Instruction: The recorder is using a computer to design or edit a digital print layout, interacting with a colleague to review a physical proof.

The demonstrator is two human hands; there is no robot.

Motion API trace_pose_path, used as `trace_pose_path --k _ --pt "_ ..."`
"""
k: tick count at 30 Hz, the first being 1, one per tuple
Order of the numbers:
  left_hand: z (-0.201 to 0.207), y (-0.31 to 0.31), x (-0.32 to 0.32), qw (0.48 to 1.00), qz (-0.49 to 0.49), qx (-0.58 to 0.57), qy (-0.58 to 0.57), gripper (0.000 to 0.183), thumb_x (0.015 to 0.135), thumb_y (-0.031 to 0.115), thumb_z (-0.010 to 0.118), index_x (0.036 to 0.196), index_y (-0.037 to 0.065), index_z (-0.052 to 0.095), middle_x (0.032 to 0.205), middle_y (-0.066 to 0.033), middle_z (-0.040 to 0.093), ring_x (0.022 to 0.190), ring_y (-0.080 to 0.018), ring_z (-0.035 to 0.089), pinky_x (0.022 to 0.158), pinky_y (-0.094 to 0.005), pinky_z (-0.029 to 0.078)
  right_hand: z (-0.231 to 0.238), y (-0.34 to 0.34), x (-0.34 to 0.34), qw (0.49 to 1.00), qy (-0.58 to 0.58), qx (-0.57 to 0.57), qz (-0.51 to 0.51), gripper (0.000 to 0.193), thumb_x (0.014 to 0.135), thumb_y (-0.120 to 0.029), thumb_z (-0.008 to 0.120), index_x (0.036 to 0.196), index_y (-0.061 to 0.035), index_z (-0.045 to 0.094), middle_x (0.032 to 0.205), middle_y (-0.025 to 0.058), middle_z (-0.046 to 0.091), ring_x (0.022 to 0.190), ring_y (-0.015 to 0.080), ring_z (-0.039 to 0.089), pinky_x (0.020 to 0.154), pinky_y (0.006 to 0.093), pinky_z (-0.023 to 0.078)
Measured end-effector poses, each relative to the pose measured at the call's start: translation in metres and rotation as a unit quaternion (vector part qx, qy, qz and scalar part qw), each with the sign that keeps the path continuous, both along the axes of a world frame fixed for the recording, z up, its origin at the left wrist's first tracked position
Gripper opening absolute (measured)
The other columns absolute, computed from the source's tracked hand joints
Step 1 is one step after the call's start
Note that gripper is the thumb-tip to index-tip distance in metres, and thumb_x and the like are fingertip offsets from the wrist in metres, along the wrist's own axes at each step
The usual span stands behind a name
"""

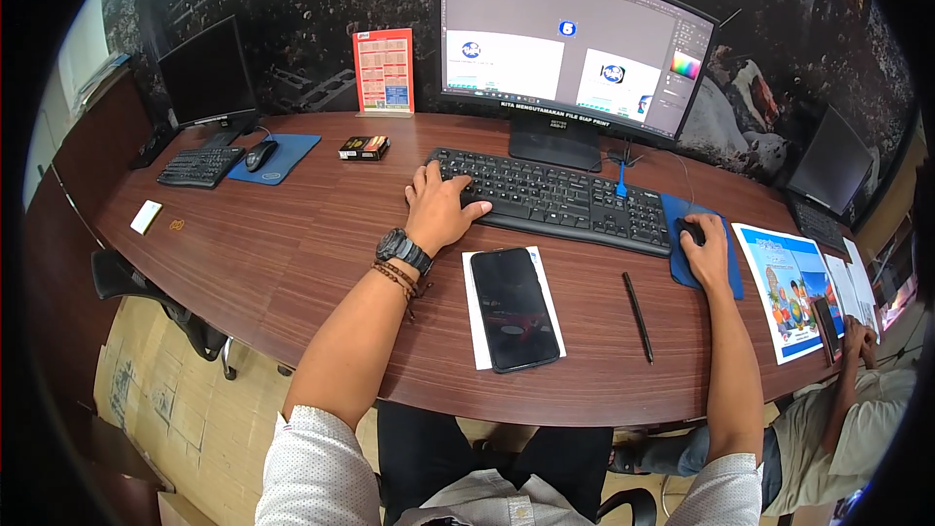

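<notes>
My left hand [440, 206] rests on the left end of a black keyboard [545, 197], its fingers spread over the keys and the thumb stretched toward the space bar. On a blue mouse pad [680, 268], my right hand [705, 245] is curled over a black computer mouse [690, 231], mostly hidden by the fingers. Behind the keyboard stands a curved monitor [526, 29] with a design program showing white pages and a small blue round badge. Between my forearms a black smartphone [513, 310] lies on white paper, and a black pen [637, 317] lies to its right.
At the left are a second monitor [207, 70], keyboard [201, 167] and mouse [260, 155]. A red calendar card [384, 71] and a small black box [364, 148] stand nearer the middle. Colourful printed sheets [782, 282] lie at right, where another person's hands [857, 339] rest.
</notes>
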State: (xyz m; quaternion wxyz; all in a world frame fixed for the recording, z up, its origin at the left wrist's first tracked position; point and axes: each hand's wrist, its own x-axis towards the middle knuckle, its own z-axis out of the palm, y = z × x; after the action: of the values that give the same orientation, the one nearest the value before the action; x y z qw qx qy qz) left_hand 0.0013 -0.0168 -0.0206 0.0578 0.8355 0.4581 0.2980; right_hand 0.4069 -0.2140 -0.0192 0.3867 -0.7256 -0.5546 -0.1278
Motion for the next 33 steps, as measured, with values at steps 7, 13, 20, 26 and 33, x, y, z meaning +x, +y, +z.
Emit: trace_pose_path --k 7,13,20,26,33 --pt "-0.001 -0.001 0.0 1.0 -0.002 0.004 0.005 0.056 0.083 0.047 0.074 0.123 0.007 0.067 0.138 -0.028 0.042 0.132 -0.0472 0.033 0.105 -0.0651 0.029 -0.001 -0.001 0.002 1.0 0.003 -0.003 -0.005 0.028 0.078 -0.013 0.066 0.104 -0.002 0.066 0.107 0.0137 0.059 0.107 0.0326 0.058 0.095 0.0394 0.045" --pt "0.0 -0.002 0.001 1.0 0.003 0.005 0.003 0.054 0.083 0.043 0.076 0.122 0.007 0.068 0.137 -0.0272 0.044 0.132 -0.0459 0.034 0.106 -0.0631 0.029 -0.002 -0.001 0.003 1.0 0.003 -0.006 -0.007 0.03 0.079 -0.014 0.067 0.107 -0.0026 0.065 0.109 0.0143 0.059 0.108 0.0331 0.058 0.096 0.0398 0.044" --pt "0.003 0.001 0.001 0.997 -0.063 -0.021 -0.028 0.043 0.081 0.034 0.079 0.118 0.012 0.072 0.143 -0.0277 0.042 0.136 -0.0443 0.033 0.112 -0.0587 0.026 -0.001 0.0 0.001 0.999 0.004 0.003 -0.032 0.036 0.083 -0.02 0.07 0.115 -0.0041 0.065 0.115 0.0166 0.057 0.11 0.0342 0.057 0.097 0.041 0.045" --pt "0.01 -0.002 0.002 0.998 -0.059 -0.037 0.003 0.038 0.084 0.038 0.075 0.112 0.012 0.075 0.142 -0.0334 0.042 0.136 -0.0479 0.035 0.113 -0.0533 0.029 0.005 0.0 -0.009 0.999 -0.04 0.019 -0.021 0.023 0.082 -0.011 0.066 0.104 -0.0064 0.069 0.117 0.0163 0.058 0.117 0.0361 0.053 0.1 0.0429 0.043" --pt "0.003 -0.004 0.005 1.0 -0.011 -0.003 -0.011 0.047 0.086 0.044 0.072 0.121 0.012 0.071 0.142 -0.0343 0.04 0.136 -0.0469 0.033 0.112 -0.0558 0.026 0.011 0.0 -0.02 0.991 -0.123 0.02 0.047 0.018 0.076 0.008 0.057 0.078 -0.0045 0.069 0.121 0.0148 0.058 0.128 0.0365 0.048 0.105 0.0446 0.04"
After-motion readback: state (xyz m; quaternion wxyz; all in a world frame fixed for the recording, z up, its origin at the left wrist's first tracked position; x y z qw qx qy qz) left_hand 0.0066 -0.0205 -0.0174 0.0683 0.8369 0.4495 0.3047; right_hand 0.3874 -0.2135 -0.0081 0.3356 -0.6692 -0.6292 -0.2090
